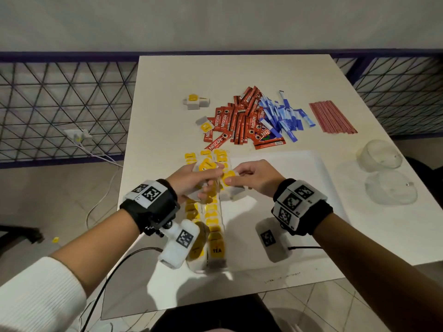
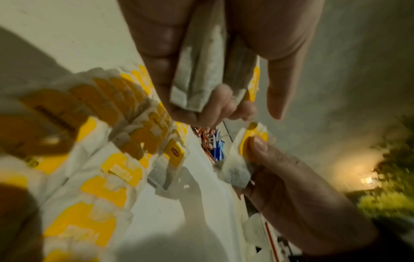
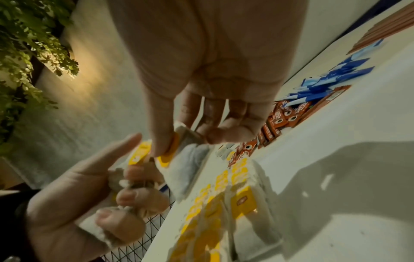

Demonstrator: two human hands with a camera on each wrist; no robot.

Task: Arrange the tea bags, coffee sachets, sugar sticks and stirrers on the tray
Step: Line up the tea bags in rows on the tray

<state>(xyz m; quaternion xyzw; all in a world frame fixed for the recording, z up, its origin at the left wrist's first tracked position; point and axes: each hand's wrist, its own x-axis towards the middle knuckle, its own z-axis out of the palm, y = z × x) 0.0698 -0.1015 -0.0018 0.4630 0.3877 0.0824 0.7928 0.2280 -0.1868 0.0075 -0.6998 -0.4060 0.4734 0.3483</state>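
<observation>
At centre frame the left hand (image 1: 191, 180) clutches a small bundle of tea bags (image 2: 199, 74), fingers curled round it, while the right hand (image 1: 254, 176) pinches one tea bag (image 3: 179, 159) by its yellow tag above the rows on the tray (image 1: 287, 164). Likely risks: strings tangling so the bundle spills, or a dropped bag disturbing the laid rows (image 1: 213, 219) on the worktop (image 1: 167, 92).
</observation>
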